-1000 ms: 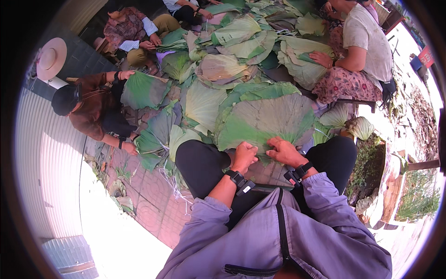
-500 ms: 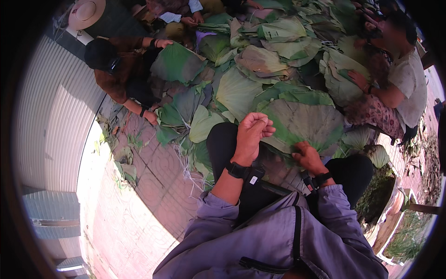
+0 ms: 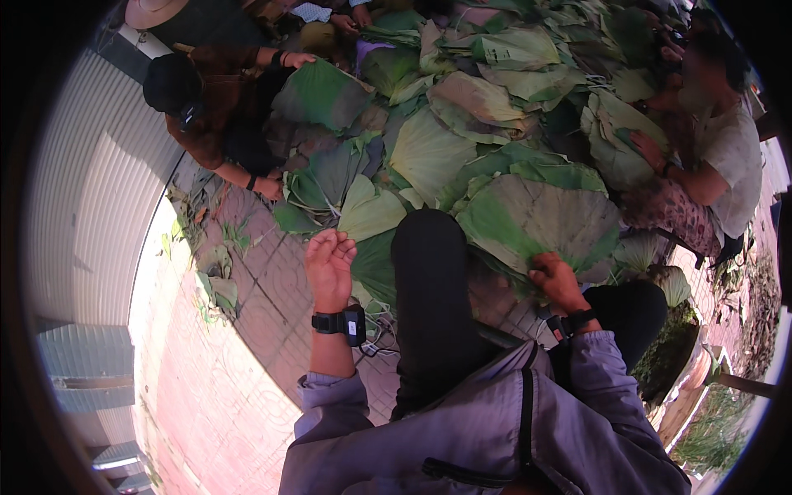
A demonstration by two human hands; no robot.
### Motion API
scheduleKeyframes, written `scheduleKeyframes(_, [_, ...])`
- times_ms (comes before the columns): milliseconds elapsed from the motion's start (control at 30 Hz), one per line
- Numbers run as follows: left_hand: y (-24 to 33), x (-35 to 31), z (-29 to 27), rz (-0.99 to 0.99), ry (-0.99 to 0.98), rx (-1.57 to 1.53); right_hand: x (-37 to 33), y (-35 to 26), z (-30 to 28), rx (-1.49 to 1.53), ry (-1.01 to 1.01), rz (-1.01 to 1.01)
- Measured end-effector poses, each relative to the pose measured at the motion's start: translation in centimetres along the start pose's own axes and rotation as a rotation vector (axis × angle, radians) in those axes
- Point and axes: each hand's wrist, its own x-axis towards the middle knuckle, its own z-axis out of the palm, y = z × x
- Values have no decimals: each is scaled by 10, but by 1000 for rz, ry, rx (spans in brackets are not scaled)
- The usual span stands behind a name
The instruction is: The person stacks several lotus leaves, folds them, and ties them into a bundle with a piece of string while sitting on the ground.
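My right hand (image 3: pixel 558 281) grips the near edge of a large green and brown lotus leaf (image 3: pixel 528 219), which lies atop a stack of leaves in front of my knees. To the left of my raised knee, my left hand (image 3: pixel 330 262) is lifted with its fingers curled in. Whatever those fingers may hold is too small to make out. Just beyond them lies a folded pale green leaf (image 3: pixel 369 212), and white strips (image 3: pixel 378 326) hang near the wrist.
Heaped lotus leaves (image 3: pixel 433 153) spread ahead of me. On the left a person in brown (image 3: pixel 210 124) holds a green leaf (image 3: pixel 322 95); on the right another person (image 3: pixel 714 157) handles folded leaves (image 3: pixel 615 140). Paving (image 3: pixel 247 346) and a corrugated shutter (image 3: pixel 95 190) are at left.
My left hand has moved left, away from above the big leaf to beyond my left knee. My right hand stays on the leaf's edge. My left knee appears higher and farther right.
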Motion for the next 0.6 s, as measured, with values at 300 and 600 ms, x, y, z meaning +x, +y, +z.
scheduleKeyframes(300, [-118,-26,-197,-435,473,183,1,-1,2,137,-10,15])
scheduleKeyframes(600, [-193,-73,-264,-477,-187,1450,-2,3,0,285,-22,188])
